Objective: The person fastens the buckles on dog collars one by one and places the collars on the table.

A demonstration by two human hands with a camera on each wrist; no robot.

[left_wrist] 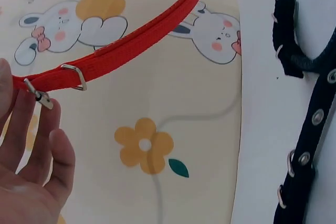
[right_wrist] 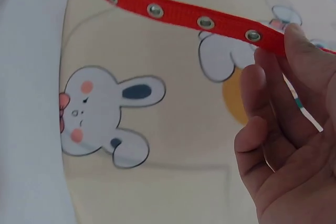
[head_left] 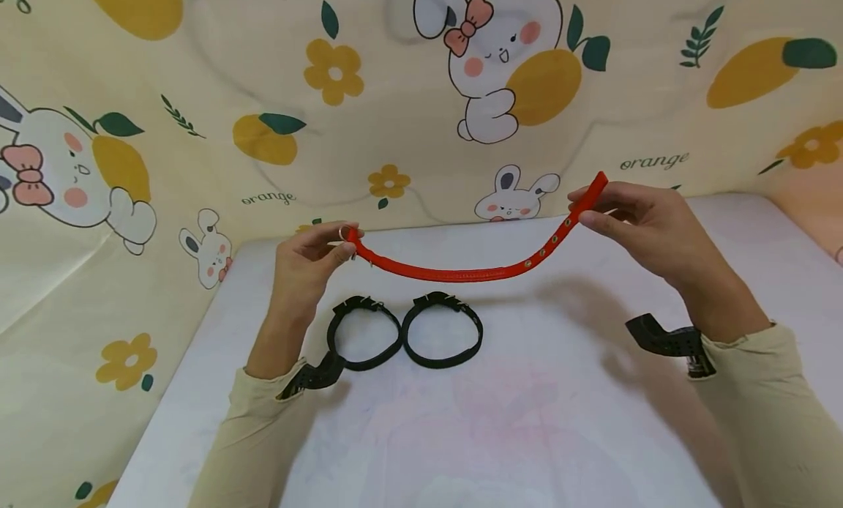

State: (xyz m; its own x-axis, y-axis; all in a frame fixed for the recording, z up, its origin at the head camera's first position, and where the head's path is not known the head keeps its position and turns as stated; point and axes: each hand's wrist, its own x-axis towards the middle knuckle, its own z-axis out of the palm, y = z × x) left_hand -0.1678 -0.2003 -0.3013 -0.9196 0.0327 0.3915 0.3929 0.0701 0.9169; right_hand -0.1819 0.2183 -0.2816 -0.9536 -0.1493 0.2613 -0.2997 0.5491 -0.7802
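A red pet collar (head_left: 454,275) hangs in a shallow curve between both hands, above the white table. My left hand (head_left: 304,274) pinches its buckle end; the metal buckle (left_wrist: 39,95) and a metal loop (left_wrist: 76,77) show in the left wrist view. Thumb and fingers of my right hand (head_left: 648,226) pinch the other end, close to the row of metal eyelets (right_wrist: 206,22). Below the red strap, two black collars lie on the table as closed rings side by side, the left one (head_left: 372,364) touching the right one (head_left: 443,363).
The white table (head_left: 500,435) stands against a cream cloth (head_left: 369,135) printed with rabbits, oranges and flowers. A black strap (head_left: 665,340) sits at the right wrist and another black strap (head_left: 319,372) at the left wrist, near the left black collar.
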